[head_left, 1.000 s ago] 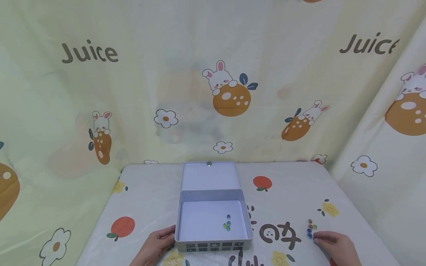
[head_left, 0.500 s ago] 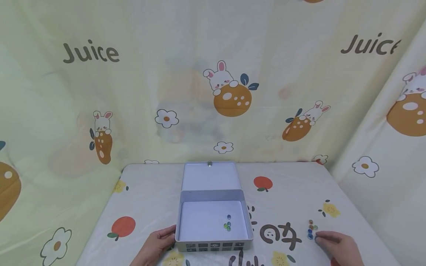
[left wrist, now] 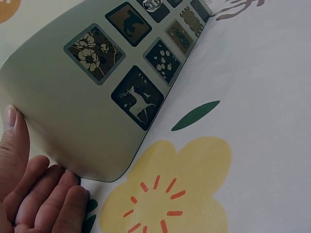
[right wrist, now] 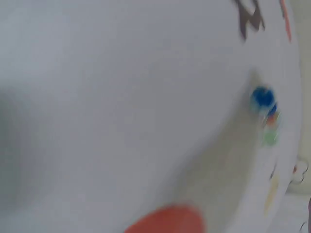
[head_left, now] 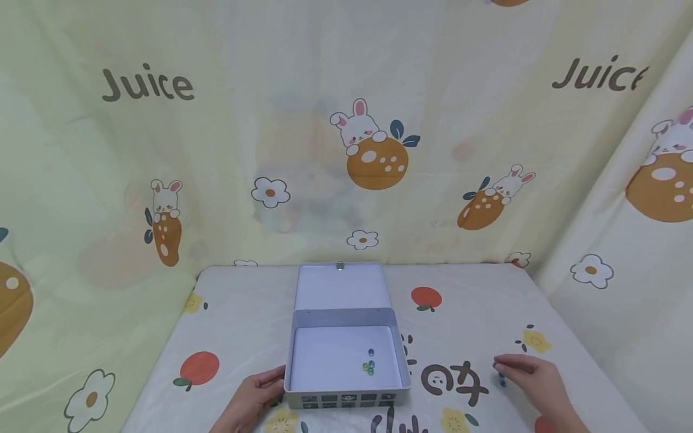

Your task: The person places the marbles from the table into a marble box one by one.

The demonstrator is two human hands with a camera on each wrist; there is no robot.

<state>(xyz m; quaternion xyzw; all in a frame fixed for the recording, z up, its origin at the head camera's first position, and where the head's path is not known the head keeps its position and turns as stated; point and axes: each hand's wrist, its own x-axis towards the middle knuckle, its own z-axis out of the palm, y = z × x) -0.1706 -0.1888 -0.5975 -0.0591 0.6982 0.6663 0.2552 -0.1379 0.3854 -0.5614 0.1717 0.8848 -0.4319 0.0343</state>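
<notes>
A grey hinged box [head_left: 346, 398] stands with its lid [head_left: 342, 287] laid back; printed square pictures cover its front wall. Several glass marbles [head_left: 370, 364] lie inside at the right. My left hand [head_left: 254, 397] holds the box's left front side; in the left wrist view its thumb [left wrist: 13, 150] is against the wall and the fingers bend in at the base. My right hand [head_left: 538, 382] pinches a dark marble [head_left: 495, 364] at its fingertips, over a small row of marbles on the cloth. That row is partly hidden from the head view; a blue marble [right wrist: 263, 98] heads it in the right wrist view.
A white tablecloth [head_left: 233, 325] printed with fruit, flowers and dark lettering covers the table. Pale curtains [head_left: 303, 138] with rabbit prints hang behind and at both sides. The box's right wall stands between the loose marbles and those inside.
My right hand has moved away from the near end of the marble row, up and slightly left, with a marble at its fingertips. The left hand and the box have stayed put.
</notes>
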